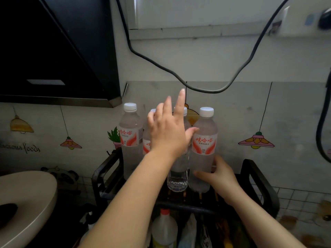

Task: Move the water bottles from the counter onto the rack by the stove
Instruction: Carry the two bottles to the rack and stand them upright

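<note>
Several clear water bottles with white caps and red-and-white labels stand upright on the top shelf of a black rack (258, 185). The leftmost bottle (129, 138) stands free. My left hand (167, 129) is raised in front of two middle bottles with fingers straight and spread; its thumb touches the right bottle (204, 145). A middle bottle's base (177, 178) shows below my left wrist. My right hand (219, 178) grips the lower part of the right bottle, fingers curled round it.
A black range hood (53, 51) hangs at upper left. A black cable (202, 89) sags across the wall above the bottles. A beige round lid (26, 199) sits at lower left. More bottles and packets (164, 228) fill the rack's lower shelf.
</note>
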Demonstrator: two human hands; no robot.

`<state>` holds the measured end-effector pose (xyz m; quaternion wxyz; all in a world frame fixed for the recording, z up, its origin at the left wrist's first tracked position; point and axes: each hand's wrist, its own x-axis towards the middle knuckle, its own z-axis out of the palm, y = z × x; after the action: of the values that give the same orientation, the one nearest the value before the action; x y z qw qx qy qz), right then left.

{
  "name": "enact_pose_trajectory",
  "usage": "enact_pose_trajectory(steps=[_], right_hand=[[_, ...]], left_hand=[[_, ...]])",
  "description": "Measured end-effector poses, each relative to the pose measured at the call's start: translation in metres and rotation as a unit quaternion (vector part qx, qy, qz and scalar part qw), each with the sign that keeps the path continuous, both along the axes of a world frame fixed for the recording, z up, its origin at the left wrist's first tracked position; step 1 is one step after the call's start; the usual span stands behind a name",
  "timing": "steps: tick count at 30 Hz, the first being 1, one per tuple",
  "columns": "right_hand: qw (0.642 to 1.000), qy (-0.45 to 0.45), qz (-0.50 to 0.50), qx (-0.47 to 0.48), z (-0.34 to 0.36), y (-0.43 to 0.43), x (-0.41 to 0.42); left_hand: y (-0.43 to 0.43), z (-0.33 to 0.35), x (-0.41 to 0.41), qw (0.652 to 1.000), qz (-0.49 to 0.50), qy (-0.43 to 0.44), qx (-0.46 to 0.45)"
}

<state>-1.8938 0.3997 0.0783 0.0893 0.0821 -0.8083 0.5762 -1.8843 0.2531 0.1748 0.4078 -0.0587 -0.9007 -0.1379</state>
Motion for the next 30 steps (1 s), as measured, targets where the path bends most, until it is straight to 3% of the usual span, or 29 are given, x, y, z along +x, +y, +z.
enact_pose_trajectory(steps=[4, 15, 30], right_hand=[[1.000, 0.011, -0.003, 0.006, -0.002, -0.001, -0.002], [0.999, 0.040, -0.021, -0.011, -0.006, -0.005, -0.001], [0.998, 0.052, -0.009, -0.021, -0.007, -0.011, 0.000]], left_hand=[[-0.002, 0.013, -0.008, 0.999, 0.015, -0.043, -0.029], [0.000, 0.016, -0.014, 0.996, -0.029, -0.008, 0.079], [-0.003, 0.014, -0.016, 0.998, -0.014, -0.019, 0.056]])
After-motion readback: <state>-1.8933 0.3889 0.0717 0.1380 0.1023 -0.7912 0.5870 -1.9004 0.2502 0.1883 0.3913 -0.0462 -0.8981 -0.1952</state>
